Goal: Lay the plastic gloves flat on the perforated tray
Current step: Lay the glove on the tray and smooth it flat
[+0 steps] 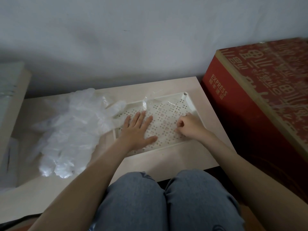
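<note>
Plastic glove (164, 120): one clear film glove could be made out, spread over the perforated tray (194, 109). Its far end was crumpled up at the tray's far rim. Whether more layers lay beneath it could not be told.
Glove pile (70, 130): one loose heap of clear gloves, too tangled to count, sat on the table (166, 162) just left of the tray. Its right edge reached the tray's left rim.
Perforated tray: one, white and shallow, with rows of small holes. It lay flat on the far right part of the table and had one short upright post at its far right corner.
Left hand (138, 129): one, palm down on the glove over the tray's left half. Its fingers (140, 116) were straight and spread, with the thumb out to the side, pressing the film flat.
Right hand (191, 125): one, over the tray's right half. Its fingers (180, 125) were curled in, their tips pinching the film close to the tray floor.
Red box (250, 104): one, large, printed with pale characters and the word "EXPRESS". It stood just right of the table.
Knees (166, 200): two, in blue jeans, at the table's near edge between the two forearms.
Wall (133, 39): one plain grey-white surface behind the table.
</note>
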Demonstrator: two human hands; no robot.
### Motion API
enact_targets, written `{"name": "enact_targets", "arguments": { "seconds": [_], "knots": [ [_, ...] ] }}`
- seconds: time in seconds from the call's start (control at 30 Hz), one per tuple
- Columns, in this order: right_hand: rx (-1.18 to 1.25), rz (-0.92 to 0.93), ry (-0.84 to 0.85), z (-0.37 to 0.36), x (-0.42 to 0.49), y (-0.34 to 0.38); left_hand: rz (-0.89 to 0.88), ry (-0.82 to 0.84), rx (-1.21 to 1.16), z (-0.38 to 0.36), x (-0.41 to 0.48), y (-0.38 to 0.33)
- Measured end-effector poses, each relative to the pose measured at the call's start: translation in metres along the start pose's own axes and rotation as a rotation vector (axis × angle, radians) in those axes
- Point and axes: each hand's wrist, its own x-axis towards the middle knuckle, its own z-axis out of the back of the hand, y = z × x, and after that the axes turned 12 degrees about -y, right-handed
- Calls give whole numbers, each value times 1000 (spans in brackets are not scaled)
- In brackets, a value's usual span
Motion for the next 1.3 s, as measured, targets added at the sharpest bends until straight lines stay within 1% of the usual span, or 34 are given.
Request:
{"name": "enact_targets", "arguments": {
  "seconds": [0.1,0.2,0.27,0.37,0.4,0.43,0.5,0.57,0.63,0.7,0.87,0.97,1.2,1.3],
  "knots": [
    [28,-13,-72,6,-3,-7,-7,0,2,1,0,0],
    [-45,-1,-74,13,-7,-13,-7,12,1,0,0,1],
    [-46,-13,-90,18,-10,-13,-9,8,2,-2,0,2],
    [77,-132,-230,29,-7,-9,-14,24,3,-1,0,2],
    [100,-142,-280,31,-4,-8,-17,31,5,0,0,2],
    [111,-115,-311,32,-1,-5,-24,37,10,1,0,2],
    [131,39,-295,26,4,7,-38,50,17,4,0,3],
    [124,266,-180,11,7,28,-40,58,10,3,-1,3],
    [16,454,-35,-9,9,50,-52,56,27,4,-3,4],
    [-102,519,70,-26,14,67,-57,67,45,4,-5,4],
    [-180,460,103,-43,31,73,-59,59,49,6,-6,8],
    [-186,393,84,-45,35,65,-59,62,57,2,-4,9],
    [-168,323,53,-42,34,49,-58,33,39,-1,-7,11],
    [-133,308,-19,-32,34,49,-60,-12,17,-1,-7,11]
  ]
}}
